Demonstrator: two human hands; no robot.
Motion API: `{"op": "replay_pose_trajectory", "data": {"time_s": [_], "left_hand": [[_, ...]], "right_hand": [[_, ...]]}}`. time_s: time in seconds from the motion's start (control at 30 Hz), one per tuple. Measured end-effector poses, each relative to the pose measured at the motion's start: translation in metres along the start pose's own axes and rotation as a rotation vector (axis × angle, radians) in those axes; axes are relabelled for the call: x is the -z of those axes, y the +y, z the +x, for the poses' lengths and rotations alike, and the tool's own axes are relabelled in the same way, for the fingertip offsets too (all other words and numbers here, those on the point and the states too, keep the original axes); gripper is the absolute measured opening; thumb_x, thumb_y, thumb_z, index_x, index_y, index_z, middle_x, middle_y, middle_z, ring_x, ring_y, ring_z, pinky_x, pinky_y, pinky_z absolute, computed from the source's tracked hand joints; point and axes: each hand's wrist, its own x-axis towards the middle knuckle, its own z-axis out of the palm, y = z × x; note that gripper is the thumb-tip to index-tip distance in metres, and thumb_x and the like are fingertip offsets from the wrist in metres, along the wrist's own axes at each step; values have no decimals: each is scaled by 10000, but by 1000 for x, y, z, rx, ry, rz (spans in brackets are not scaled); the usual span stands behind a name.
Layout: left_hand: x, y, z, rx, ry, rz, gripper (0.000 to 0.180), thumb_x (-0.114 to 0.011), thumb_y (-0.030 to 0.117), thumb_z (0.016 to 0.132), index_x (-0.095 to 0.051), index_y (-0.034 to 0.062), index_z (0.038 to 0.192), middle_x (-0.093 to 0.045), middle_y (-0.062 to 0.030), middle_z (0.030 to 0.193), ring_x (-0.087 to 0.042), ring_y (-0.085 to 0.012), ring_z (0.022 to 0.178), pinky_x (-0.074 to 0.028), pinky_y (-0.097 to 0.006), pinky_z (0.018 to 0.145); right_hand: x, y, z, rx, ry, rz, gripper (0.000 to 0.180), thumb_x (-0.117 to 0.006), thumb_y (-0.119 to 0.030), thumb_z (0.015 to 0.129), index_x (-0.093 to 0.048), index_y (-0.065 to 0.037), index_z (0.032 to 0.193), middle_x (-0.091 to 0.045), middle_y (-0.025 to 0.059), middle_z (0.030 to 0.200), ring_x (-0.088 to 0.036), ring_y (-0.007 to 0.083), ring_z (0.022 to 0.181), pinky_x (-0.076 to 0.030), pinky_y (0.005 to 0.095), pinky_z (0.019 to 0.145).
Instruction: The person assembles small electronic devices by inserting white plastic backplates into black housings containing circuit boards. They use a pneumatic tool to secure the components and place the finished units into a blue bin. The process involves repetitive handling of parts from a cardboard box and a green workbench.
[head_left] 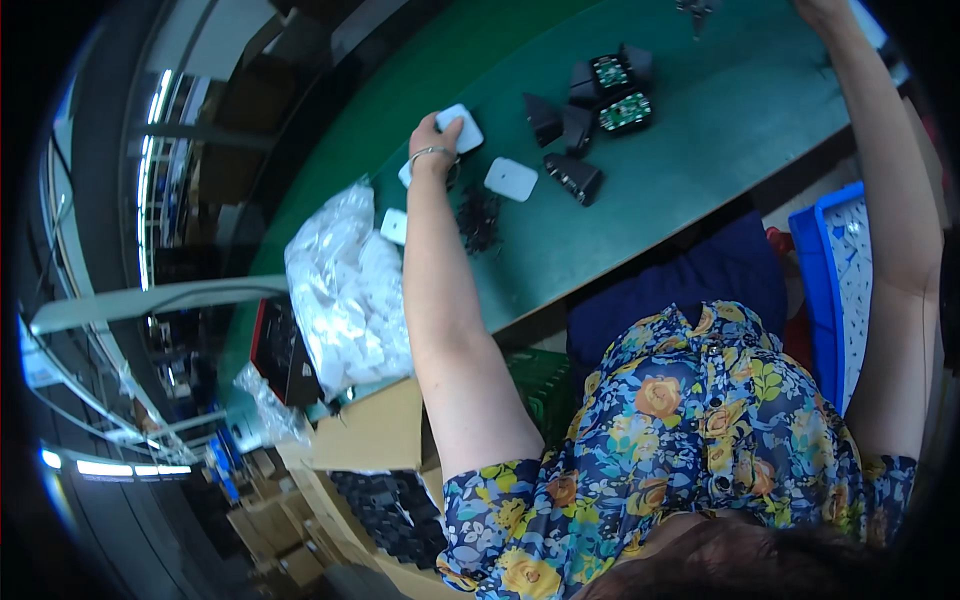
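Note:
My left hand (434,138) is closed on a white rounded-square plastic cover (464,126), its thumb lying over the top. Similar white covers lie close by: one flat cover (511,179) to the right, another cover (393,226) beside the bag. Just right of my left forearm is a heap of small black parts (480,214). Further right sit black wedge-shaped housings (573,178), and two of the group carry green circuit boards (626,112). My right hand (822,8) reaches to the far right edge of the view, where its fingers are cut off.
A clear bag of white parts (345,290) rests on the green table (590,235) left of my arm. Below it stands an open cardboard box (365,437) holding black pieces. A blue bin (820,290) of small parts is by my right arm. A green crate (540,385) sits under the table edge.

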Motion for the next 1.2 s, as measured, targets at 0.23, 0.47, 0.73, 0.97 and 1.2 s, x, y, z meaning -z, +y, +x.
{"op": "replay_pose_trajectory", "data": {"time_s": [0.23, 0.47, 0.73, 0.97, 1.2], "left_hand": [[28, 60, -76, -303, 346, 96, 562, -655, 316, 773, -472, 11, 1208, -540, -210, 1135, -521, -358, 1018, -426, -423, 864], [36, 116, -202, -445, 151, -330, 480, -650, 68, 771, -473, -20, 1209, -527, -169, 1146, -546, -272, 1017, -439, -346, 874], [-12, 147, -272, -488, 8, -723, 350, -593, 26, 812, -511, -53, 1143, -565, -151, 1092, -562, -238, 960, -442, -335, 861], [-36, 177, -289, -387, -494, -939, 280, -543, 43, 873, -511, -27, 1141, -571, -179, 1098, -609, -222, 901, -502, -322, 806], [-70, 203, -266, 653, -1632, -1394, 804, -265, 674, 842, -371, 12, 1285, -546, -237, 1127, -627, -302, 845, -539, -342, 695]], "right_hand": [[-30, 45, -142, 157, -371, -422, 574, -719, -169, 672, -503, -82, 1197, -537, 119, 1162, -474, 299, 1101, -397, 377, 935], [-55, 77, -159, 326, -284, -509, 624, -753, -202, 609, -510, -64, 1167, -530, 98, 1156, -463, 293, 1120, -377, 395, 959], [-66, 90, -181, 460, -102, -530, 336, -603, -110, 705, -568, -57, 1034, -548, 79, 972, -473, 272, 1029, -448, 351, 835], [-37, 64, -198, 313, -57, -390, 466, -698, -99, 657, -529, -68, 1090, -497, 100, 1002, -462, 279, 1019, -464, 332, 832], [49, -11, -295, 108, -215, -200, 554, -677, -124, 709, -469, -76, 1220, -484, 111, 1020, -474, 275, 1027, -473, 343, 814]]}}
